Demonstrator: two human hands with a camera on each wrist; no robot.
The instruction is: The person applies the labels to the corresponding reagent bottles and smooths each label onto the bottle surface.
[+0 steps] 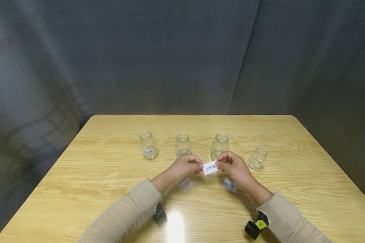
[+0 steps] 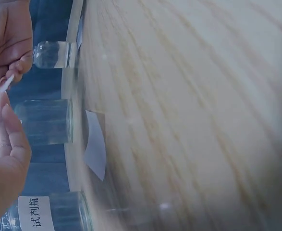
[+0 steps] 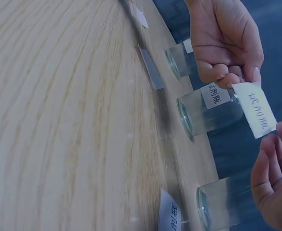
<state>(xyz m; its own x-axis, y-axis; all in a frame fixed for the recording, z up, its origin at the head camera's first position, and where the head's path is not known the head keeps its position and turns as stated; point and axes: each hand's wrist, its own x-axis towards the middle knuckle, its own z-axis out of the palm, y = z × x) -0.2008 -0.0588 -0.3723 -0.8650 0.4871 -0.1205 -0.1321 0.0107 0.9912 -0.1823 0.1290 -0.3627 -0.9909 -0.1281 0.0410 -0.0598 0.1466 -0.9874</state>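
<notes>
Both hands pinch a small white printed label (image 1: 210,167) held above the table. My left hand (image 1: 188,165) grips its left edge between thumb and fingers, and my right hand (image 1: 232,166) grips the opposite edge. Dark characters on the label (image 3: 257,109) show in the right wrist view. Just behind the hands stand two glass jars, a left one (image 1: 183,139) whose label (image 3: 214,96) shows in the right wrist view, and a right one (image 1: 219,145) without a visible label. On the table lie a blank-looking white slip (image 1: 186,185) and a printed label (image 1: 229,185).
A labelled glass jar (image 1: 148,145) stands farther left. To the right of my right hand is a smaller glass jar (image 1: 257,158). Everything sits on a wooden table (image 1: 109,168), with a grey curtain (image 1: 170,60) behind it. Black devices are strapped at both wrists.
</notes>
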